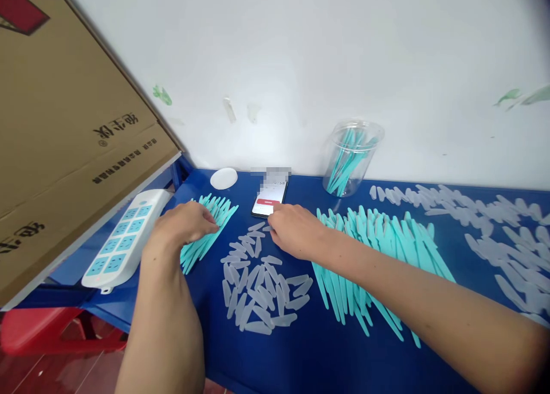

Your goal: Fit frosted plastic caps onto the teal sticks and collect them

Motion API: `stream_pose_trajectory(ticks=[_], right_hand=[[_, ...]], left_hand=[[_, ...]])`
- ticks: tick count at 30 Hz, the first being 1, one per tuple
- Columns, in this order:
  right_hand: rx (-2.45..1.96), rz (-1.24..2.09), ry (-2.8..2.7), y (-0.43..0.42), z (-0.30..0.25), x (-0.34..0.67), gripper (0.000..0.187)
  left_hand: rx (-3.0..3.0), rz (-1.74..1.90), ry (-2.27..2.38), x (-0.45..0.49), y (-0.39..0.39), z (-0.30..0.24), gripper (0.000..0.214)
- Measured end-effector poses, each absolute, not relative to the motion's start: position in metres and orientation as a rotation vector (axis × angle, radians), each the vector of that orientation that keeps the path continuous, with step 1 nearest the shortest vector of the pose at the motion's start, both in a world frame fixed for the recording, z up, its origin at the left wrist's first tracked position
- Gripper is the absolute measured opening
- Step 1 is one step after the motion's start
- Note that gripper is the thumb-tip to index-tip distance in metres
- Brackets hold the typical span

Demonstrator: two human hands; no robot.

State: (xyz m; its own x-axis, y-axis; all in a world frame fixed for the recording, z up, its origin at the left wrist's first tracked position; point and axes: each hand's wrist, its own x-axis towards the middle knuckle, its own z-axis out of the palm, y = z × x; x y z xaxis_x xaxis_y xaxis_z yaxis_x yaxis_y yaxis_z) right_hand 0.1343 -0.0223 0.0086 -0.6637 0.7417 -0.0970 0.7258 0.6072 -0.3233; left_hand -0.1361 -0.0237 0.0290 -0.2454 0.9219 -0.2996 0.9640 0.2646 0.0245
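My left hand is over the smaller pile of teal plastic sticks, its fingers curled down and close together. Whatever lies under those fingertips is hidden. Just below the phone is my right hand, closed, with one finger at the phone's lower edge. A translucent piece lies beside its fingertips; I cannot tell if one is held. Between my arms lies a loose heap of translucent plastic blade-shaped pieces. My right forearm crosses above a larger pile of teal sticks.
A clear plastic jar with teal sticks stands by the wall. More translucent pieces spread at the right. A white round lid lies at the back. The power strip and cardboard box are left; a red stool stands below.
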Motion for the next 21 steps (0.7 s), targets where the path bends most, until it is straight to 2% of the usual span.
stream_pose_trajectory(ticks=[4,12,16,19,21], right_hand=[[-1.322,0.65,-2.689,-0.023,0.012,0.137,0.015],[-1.269,1.209,-2.179,-0.027,0.028,0.172,0.013],[-1.231,1.523,-1.831,-0.036,0.039,0.196,0.011],[-1.205,1.803,-1.375,-0.043,0.042,0.211,0.015],[-1.178,1.912,-1.121,-0.048,0.04,0.221,0.016]], left_hand=[[1.649,-0.487,2.263,-0.12,-0.023,0.038,0.033],[1.714,-0.536,2.198,-0.104,-0.023,0.041,0.036],[1.775,-0.461,2.181,-0.097,-0.025,0.043,0.028],[1.868,-0.301,2.117,-0.09,-0.03,0.049,0.012],[1.956,-0.157,2.011,-0.081,-0.037,0.054,0.011]])
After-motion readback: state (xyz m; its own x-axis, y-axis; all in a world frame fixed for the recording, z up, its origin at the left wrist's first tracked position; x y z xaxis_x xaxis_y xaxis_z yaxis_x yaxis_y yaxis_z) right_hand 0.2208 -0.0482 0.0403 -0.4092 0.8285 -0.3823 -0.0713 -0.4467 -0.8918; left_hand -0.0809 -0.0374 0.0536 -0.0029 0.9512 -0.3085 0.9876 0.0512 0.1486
